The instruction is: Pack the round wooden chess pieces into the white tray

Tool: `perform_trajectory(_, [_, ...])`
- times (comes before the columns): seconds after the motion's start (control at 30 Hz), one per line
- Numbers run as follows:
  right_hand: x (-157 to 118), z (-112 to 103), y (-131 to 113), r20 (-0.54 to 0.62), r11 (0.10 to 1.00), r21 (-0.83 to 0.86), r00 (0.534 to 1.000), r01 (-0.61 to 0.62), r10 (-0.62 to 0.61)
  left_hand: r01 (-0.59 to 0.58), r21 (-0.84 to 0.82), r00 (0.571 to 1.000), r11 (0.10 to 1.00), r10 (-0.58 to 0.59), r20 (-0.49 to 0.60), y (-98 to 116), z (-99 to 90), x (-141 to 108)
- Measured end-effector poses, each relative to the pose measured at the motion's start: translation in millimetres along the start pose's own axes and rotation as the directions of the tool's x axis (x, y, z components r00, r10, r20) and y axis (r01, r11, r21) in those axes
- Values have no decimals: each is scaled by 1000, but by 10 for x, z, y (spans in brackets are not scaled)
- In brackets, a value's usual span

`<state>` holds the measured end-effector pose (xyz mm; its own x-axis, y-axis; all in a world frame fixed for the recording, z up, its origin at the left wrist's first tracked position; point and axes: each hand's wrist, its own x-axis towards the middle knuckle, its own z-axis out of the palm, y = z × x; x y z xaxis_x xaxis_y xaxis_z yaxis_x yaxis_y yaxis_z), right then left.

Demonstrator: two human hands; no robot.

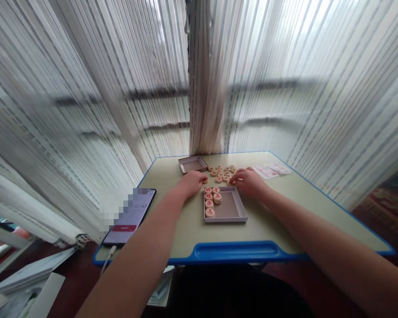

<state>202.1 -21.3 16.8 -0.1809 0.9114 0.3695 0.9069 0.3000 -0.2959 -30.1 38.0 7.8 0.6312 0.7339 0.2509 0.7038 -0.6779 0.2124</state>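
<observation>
The left hand [192,180] is held partly closed, with its fingers curled in and a round wooden disc [204,180] met at the fingertips; whether the disc is gripped or only touched cannot be told. The right hand [250,182] is held palm down with its fingers bent and loosely gathered at a pale disc [231,181]; a firm hold cannot be made out there either.

Between the hands and a little beyond them, loose discs [219,179] marked with characters are scattered on the bench [185,234]. Nearer the body than the hands, and between the forearms, an open box [227,206] is set. Red-marked discs [209,204] are lined up along its left wall, with two more placed beside the far end of that row.

Just beyond the left hand, a shallow tray [193,165] is seen. Beyond the right hand and off to its right, a printed sheet [272,170] is laid flat. To the left of the left forearm, a phone [132,216] is placed, with a white cable [110,254] plugged in.
</observation>
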Motion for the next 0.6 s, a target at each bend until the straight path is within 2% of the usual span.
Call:
perform_trajectory(0.1, [9,-16,36,4,1000,-15,1000,19,-19,52,-15,999,999,-52,16,21,-28,-20])
perform_trajectory(0.23, [8,-62,102,58,991,12,989,134,-135,61,-22,998,998,-60,32,53,-68,-45])
perform_trajectory(0.4, [7,-96,120,128,972,60,964,228,-234,99,-33,994,995,-100,-38,67,-78,-47])
perform_trajectory(0.6, [18,-78,131,147,956,81,946,280,-290,94,-64,996,993,-94,12,88,-113,-97])
